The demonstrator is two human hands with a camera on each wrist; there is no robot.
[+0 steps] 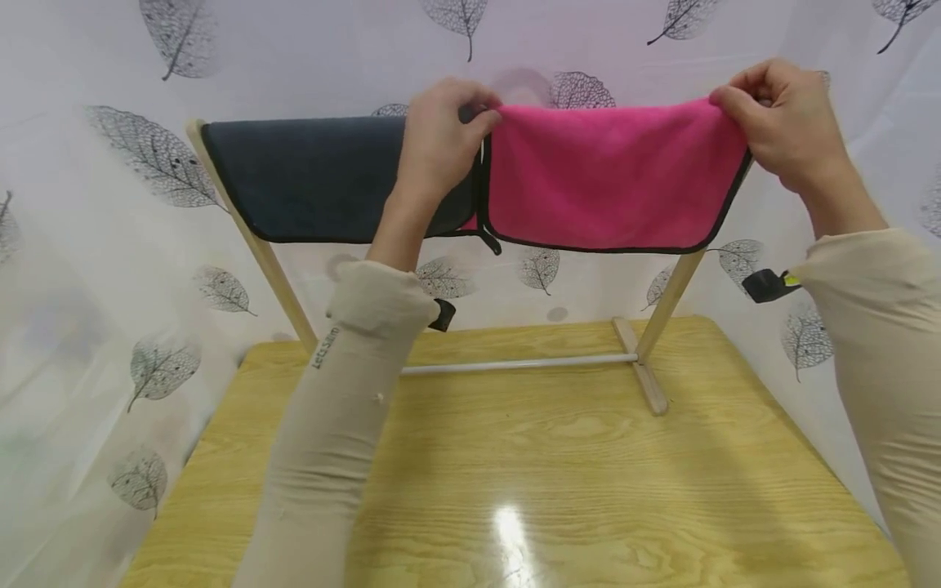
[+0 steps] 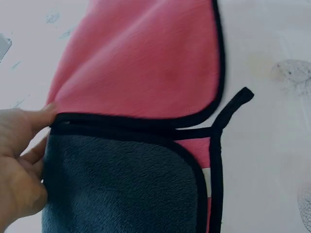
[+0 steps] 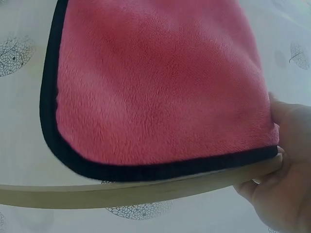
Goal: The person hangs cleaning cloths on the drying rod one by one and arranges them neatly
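Observation:
A pink towel (image 1: 617,180) with black edging hangs folded over the top of a wooden rack (image 1: 672,302), on its right half. My left hand (image 1: 441,135) pinches the pink towel's top left corner; in the left wrist view the left hand (image 2: 19,165) also lies beside a dark grey towel (image 2: 121,179). At the top right corner my right hand (image 1: 794,122) pinches the pink towel, close to the rack's right post (image 3: 121,196). The grey towel (image 1: 309,180) hangs on the rack's left half. A black loop (image 2: 235,104) sticks out between the two towels.
The rack stands on a wood-grain table (image 1: 559,474), its white lower bar (image 1: 515,364) running between the feet. A right foot (image 1: 650,388) shows on the tabletop. Behind hangs a pale curtain (image 1: 73,65) printed with leaves.

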